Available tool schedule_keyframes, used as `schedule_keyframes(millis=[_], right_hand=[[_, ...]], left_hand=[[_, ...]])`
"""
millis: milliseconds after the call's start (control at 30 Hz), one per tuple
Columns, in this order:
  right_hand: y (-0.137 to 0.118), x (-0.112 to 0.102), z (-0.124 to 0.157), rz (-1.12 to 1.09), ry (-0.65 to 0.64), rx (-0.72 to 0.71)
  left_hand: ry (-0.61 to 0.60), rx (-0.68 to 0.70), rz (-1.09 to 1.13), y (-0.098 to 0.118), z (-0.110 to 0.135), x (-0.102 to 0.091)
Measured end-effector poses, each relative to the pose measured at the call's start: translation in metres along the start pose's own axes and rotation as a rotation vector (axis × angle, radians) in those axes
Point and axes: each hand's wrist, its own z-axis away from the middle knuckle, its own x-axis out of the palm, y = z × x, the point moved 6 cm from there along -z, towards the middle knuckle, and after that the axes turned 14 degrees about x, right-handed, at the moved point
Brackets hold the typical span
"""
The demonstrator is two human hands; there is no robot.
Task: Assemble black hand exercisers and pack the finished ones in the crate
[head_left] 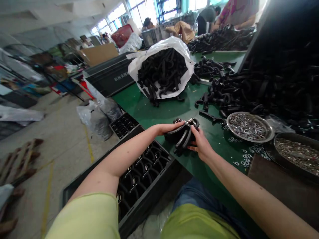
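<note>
Head view: a green counter (139, 108) runs beneath everything, and a large heap of black parts (239, 88) covers its right side. Next in size is the dark crate (147, 200) beside the counter's near left edge, filled with rows of black pieces showing glints of metal; the left arm crosses over it and covers many of them. A white bag (173, 43) lies on the counter, its mouth toward the camera and full of black parts.

Both hands meet over the counter's near edge, close to the crate. The left hand (175, 127) has its grip clamped on the black curved pieces (183, 142), and the right hand (202, 145) has its grip closed on their other side. These pieces are glossy, smooth and bowed, several bunched together, with a bright metal fitting (190, 121) near the top. Fingers cover much of the bunch, so the exact count and how the pieces join cannot be told.

Smaller still, a round metal dish (271, 132) holds shiny rings, more loose rings (246, 160) lie just beside it, and a dark pan of small metal bits is cut off at the right edge.
</note>
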Motion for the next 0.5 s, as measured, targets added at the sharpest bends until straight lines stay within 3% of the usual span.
schedule_keyframes(millis=[100,167,233,300,400,500], right_hand=[[-0.007,0.003,0.01,0.052,0.02,-0.137],[-0.018,0.002,0.022,0.145,0.067,-0.342],[-0.028,0.001,0.037,0.266,0.104,-0.601],[-0.027,0.0,0.046,0.39,0.101,-0.801],[-0.006,-0.005,0.036,0.523,0.021,-0.82],[0.016,-0.015,0.016,0.632,-0.044,-0.753]], left_hand=[[0.141,0.102,-0.022,0.003,0.017,0.001],[0.224,0.237,-0.088,0.008,0.033,0.002],[0.231,0.449,-0.136,0.013,0.045,0.011],[0.163,0.682,-0.115,0.012,0.051,0.029],[0.114,0.868,-0.062,-0.002,0.047,0.054],[0.154,0.845,-0.052,-0.021,0.036,0.068]])
